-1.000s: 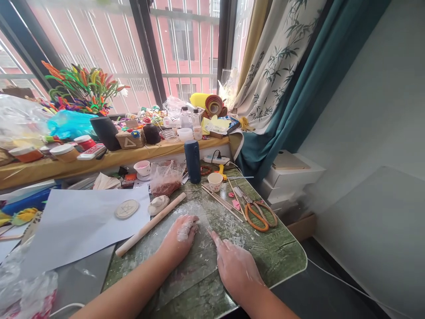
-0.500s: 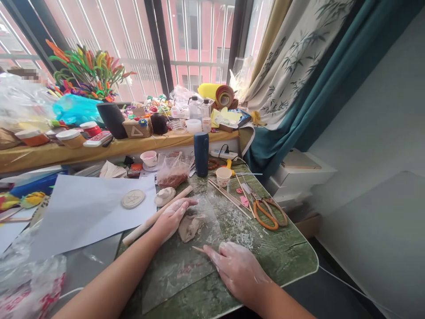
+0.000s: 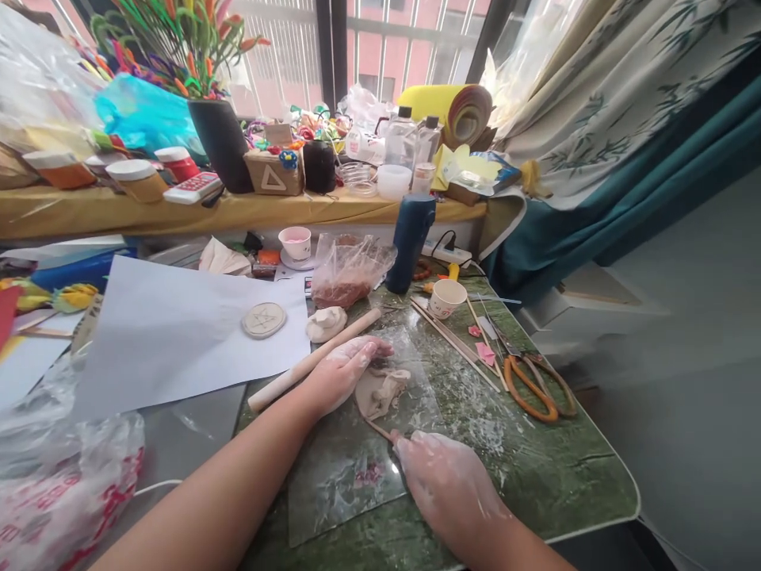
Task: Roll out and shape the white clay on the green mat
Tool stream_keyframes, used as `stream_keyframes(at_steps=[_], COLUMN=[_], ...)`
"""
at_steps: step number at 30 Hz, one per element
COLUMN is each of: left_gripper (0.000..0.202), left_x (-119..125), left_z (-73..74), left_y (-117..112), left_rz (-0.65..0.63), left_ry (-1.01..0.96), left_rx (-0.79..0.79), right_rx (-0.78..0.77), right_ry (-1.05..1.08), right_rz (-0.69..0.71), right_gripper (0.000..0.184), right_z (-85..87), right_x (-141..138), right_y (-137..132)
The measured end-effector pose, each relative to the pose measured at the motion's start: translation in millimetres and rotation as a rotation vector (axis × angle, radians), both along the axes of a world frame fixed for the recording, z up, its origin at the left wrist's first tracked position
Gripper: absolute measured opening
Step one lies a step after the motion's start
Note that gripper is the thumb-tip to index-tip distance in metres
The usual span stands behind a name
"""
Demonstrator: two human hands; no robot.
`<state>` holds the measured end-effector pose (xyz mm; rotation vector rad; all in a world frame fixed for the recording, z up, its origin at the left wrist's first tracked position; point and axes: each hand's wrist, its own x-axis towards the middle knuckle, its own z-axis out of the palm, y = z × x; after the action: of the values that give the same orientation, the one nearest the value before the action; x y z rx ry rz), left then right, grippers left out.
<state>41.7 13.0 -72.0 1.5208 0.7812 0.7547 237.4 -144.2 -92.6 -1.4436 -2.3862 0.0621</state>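
Note:
A flattened piece of pale clay (image 3: 380, 394) with a crumpled fold on top lies on a clear sheet (image 3: 333, 492). My left hand (image 3: 350, 369), dusted white, rests at its upper left edge, fingers stretched out and nothing gripped. Between the fingertips of my right hand (image 3: 445, 480) is a thin wooden stick (image 3: 378, 429), its far end at the clay's lower edge. Beyond my left hand lie a wooden rolling pin (image 3: 315, 359) and a lump of white clay (image 3: 326, 323). A clay disc (image 3: 264, 320) marked with a star sits on white paper (image 3: 178, 349).
At right lie scissors (image 3: 532, 396) with orange handles, several thin sticks (image 3: 455, 342) and a paper cup (image 3: 448, 299). A dark blue bottle (image 3: 410, 244) and a bag of reddish-brown material (image 3: 345, 277) stand behind. Crumpled plastic (image 3: 65, 484) lies at left.
The stick in my right hand has moved from short of the clay to its lower edge. My left hand stays beside the clay. The view has shifted, bringing the table closer.

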Motion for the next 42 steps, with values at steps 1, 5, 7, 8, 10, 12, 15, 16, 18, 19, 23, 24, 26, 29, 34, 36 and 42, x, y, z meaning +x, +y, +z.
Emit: stream_keyframes(at_steps=[1,5,7,8,10,12,15,16,18,19,23,24,26,29,34,36,42], left_gripper=[0.054,0.051,0.048,0.046,0.042,0.038,0.035,0.036,0.036,0.037,0.038,0.038,0.042,0.051,0.058,0.058,0.054], left_x=[0,0,0,0,0,1,1,1,2,2,1,1,1,1,1,1,-1], left_z=[-0.3,-3.9,-4.0,-3.0,1.5,7.6,15.3,17.0,19.1,19.8,20.5,19.7,15.7,4.7,-9.7,-9.4,-1.9], left_y=[1,4,4,3,1,-3,-7,-7,-8,-9,-10,-11,-10,-6,0,0,-5], left_rz=[-0.001,-0.016,-0.014,-0.011,0.002,0.011,-0.002,-0.012,-0.028,-0.034,-0.045,-0.043,-0.019,0.040,0.031,0.021,-0.003], left_ry=[-0.001,-0.058,-0.070,-0.058,0.010,0.105,0.203,0.221,0.253,0.267,0.283,0.266,0.187,-0.011,-0.215,-0.223,-0.089], left_rx=[-0.003,-0.049,-0.052,-0.043,-0.011,0.026,0.089,0.112,0.153,0.168,0.187,0.174,0.115,-0.017,-0.142,-0.152,-0.094], right_rx=[0.011,0.082,0.067,0.045,0.000,-0.023,-0.032,-0.031,-0.021,-0.016,-0.030,-0.032,-0.016,0.032,-0.019,-0.061,-0.119], right_ry=[0.001,-0.009,-0.004,0.002,0.008,0.000,-0.029,-0.035,-0.036,-0.035,-0.038,-0.035,-0.023,-0.027,-0.117,-0.125,-0.096], right_rz=[0.009,0.054,0.045,0.027,-0.007,-0.022,-0.037,-0.041,-0.046,-0.051,-0.090,-0.095,-0.087,-0.024,-0.049,-0.112,-0.131], right_gripper=[0.031,0.033,0.032,0.031,0.028,0.028,0.028,0.028,0.026,0.025,0.023,0.023,0.024,0.027,0.034,0.032,0.024], right_z=[-0.2,-0.6,0.4,0.9,1.4,1.3,1.6,2.0,3.1,3.7,3.7,3.3,1.9,-1.5,-5.1,-2.7,8.2], right_x=[1,0,-1,-2,-3,-3,-3,-4,-4,-5,-4,-3,-1,-2,-17,-21,-14], right_y=[1,3,4,5,7,9,11,12,14,15,18,17,14,5,-2,2,18])
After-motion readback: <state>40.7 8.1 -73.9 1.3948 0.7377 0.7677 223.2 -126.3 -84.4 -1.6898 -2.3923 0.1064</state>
